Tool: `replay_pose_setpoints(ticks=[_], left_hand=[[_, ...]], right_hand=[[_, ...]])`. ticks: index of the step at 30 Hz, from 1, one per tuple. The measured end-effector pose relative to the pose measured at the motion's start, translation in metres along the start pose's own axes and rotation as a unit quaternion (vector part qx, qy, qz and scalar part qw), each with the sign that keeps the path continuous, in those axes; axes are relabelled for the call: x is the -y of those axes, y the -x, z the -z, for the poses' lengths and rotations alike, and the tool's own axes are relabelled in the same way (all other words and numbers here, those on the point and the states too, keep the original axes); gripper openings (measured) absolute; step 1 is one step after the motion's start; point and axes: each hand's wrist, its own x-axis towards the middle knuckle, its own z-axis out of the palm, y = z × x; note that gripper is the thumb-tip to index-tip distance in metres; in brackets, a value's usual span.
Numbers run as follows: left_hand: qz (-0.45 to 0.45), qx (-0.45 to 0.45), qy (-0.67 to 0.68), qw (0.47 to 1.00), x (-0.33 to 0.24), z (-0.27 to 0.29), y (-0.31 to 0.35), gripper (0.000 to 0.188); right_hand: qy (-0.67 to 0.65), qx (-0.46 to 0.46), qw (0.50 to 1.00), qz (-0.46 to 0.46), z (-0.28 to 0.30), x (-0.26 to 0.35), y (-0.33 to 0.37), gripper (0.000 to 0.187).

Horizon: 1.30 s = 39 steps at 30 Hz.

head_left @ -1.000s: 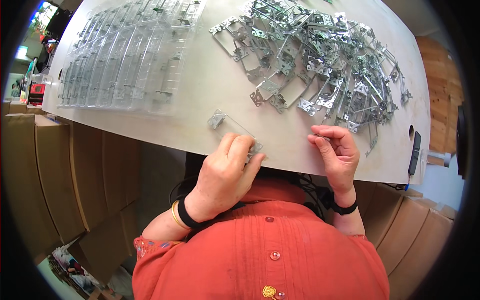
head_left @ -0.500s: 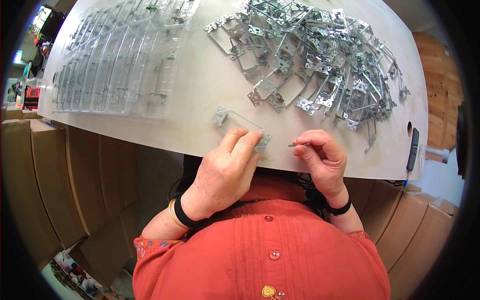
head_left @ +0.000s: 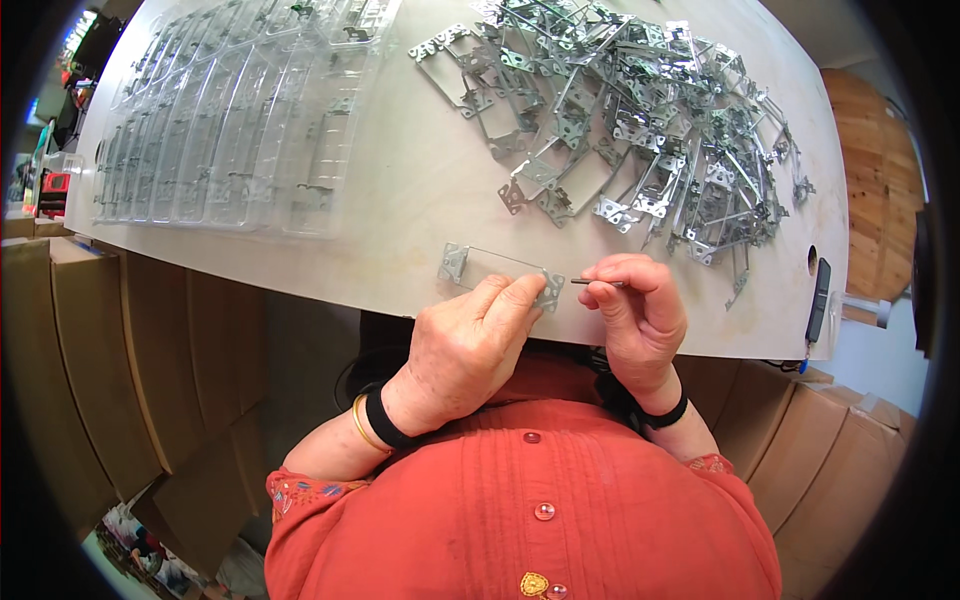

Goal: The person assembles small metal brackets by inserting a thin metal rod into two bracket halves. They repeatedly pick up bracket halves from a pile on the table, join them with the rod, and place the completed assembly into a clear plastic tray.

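Observation:
My left hand (head_left: 468, 335) is closed, thumb and fingers pinching the right end of a metal hinge bracket (head_left: 454, 262). This bracket has flat, holed plates at its two ends, joined by a thin bar, and it is held above the near edge of the table. Just to its right, my right hand (head_left: 645, 318) pinches a short dark metal pin (head_left: 592, 282). The pin points left toward the bracket's end plate, with a small gap between them. Part of the bracket's lower side is hidden behind my left fingers.
A tangled heap of similar metal brackets (head_left: 640, 130) covers the far right of the white table (head_left: 390, 200). Clear plastic trays (head_left: 230, 150) holding metal parts lie at left. A black bar-shaped object (head_left: 818, 300) is by the right edge. Cardboard boxes (head_left: 120, 350) stand below.
My left hand has moved slightly right and down with the bracket, which is turned flatter. The pin in my right hand is a little higher, and its tip is nearer the end plate.

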Motion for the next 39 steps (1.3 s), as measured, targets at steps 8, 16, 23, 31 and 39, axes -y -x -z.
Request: replay_pose_setpoints(ticks=[8, 16, 23, 31, 39], left_hand=[[-0.012, -0.001, -0.063, 0.998, -0.0014, 0.0008, 0.0007, 0.039], [-0.045, -0.014, -0.106, 0.993, 0.0008, -0.0032, 0.0026, 0.039], [-0.052, -0.013, -0.122, 0.991, -0.0020, -0.0039, 0.0030, 0.039], [-0.057, -0.005, -0.138, 0.989, -0.0040, -0.0041, 0.0029, 0.040], [-0.064, -0.007, -0.145, 0.987, -0.0046, -0.0047, 0.0030, 0.039]], right_hand=[[0.087, 0.009, 0.995, 0.046, -0.0041, -0.0020, -0.0018, 0.017], [0.103, 0.010, 0.993, 0.057, -0.0068, -0.0010, -0.0049, 0.020], [0.125, 0.015, 0.990, 0.070, -0.0069, 0.0002, -0.0059, 0.021], [0.155, 0.025, 0.983, 0.094, -0.0062, 0.0009, -0.0076, 0.022], [0.162, 0.024, 0.983, 0.089, -0.0053, 0.0000, -0.0076, 0.022]])
